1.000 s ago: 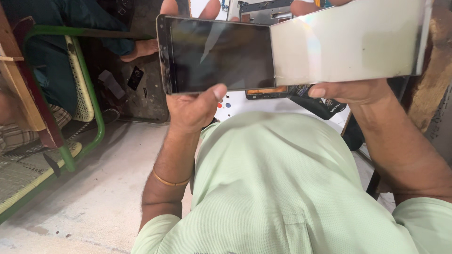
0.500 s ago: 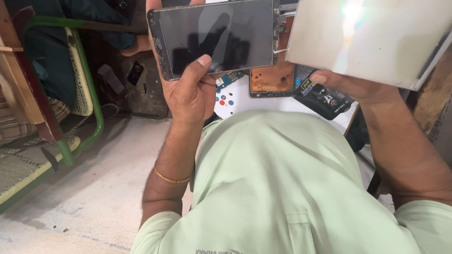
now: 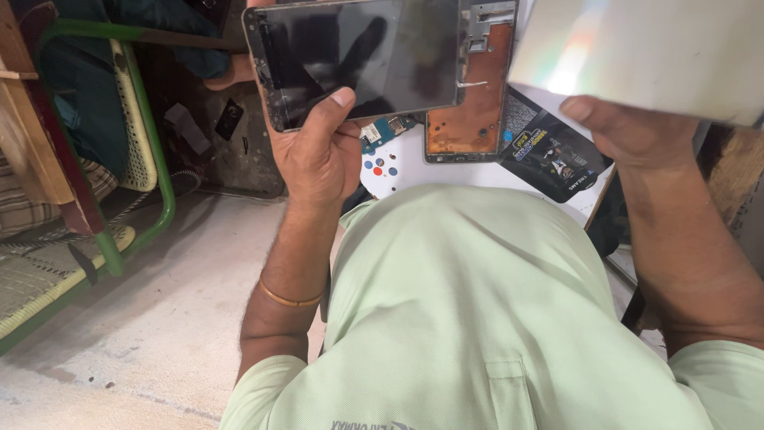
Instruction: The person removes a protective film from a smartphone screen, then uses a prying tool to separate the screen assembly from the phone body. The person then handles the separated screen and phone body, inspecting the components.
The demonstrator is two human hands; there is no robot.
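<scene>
Head view: left hand grips the dark tablet screen from below, thumb pressed on its glass. Right hand holds up the pale back panel, thumb beneath. Between both hands lies an orange-lined frame.

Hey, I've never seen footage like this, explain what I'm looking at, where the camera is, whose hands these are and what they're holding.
The camera sits on a person's head and looks down over their light green shirt. The left hand, with a thin bangle at the wrist, holds a dark tablet screen panel, thumb on the glass. The right hand holds a pale, shiny flat sheet. Beneath them, a white work surface carries an opened tablet back shell with a coppery inside, a small blue circuit board and a black packet. A green-framed chair stands to the left.
</scene>
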